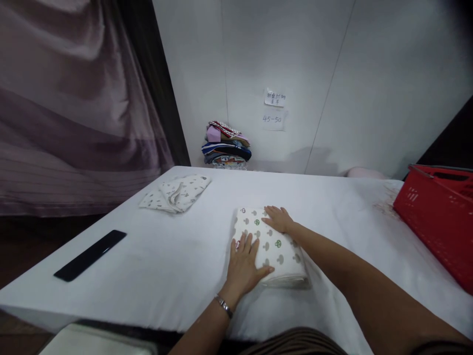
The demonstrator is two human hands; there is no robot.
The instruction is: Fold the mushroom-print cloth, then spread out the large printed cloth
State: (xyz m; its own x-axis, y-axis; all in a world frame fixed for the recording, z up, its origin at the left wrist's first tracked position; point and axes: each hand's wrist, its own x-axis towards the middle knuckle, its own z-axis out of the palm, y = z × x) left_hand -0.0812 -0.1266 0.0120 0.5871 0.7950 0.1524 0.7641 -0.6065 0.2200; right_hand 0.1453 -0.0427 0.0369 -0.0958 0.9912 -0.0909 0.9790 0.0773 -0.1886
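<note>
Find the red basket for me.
In the head view, the red basket sits at the far right of the white table, right of the folded mushroom-print cloth.

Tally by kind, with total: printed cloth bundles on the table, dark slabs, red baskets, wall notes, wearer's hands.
Cloth bundles: 2 (mushroom-print bundle, looser bundle)
Dark slab: 1
Red basket: 1
Wall notes: 2 (upper note, lower note)
Hands: 2 (left hand, right hand)
Total: 8

single head-worn view, facing forward and down, table edge close below, wall farther off
</note>
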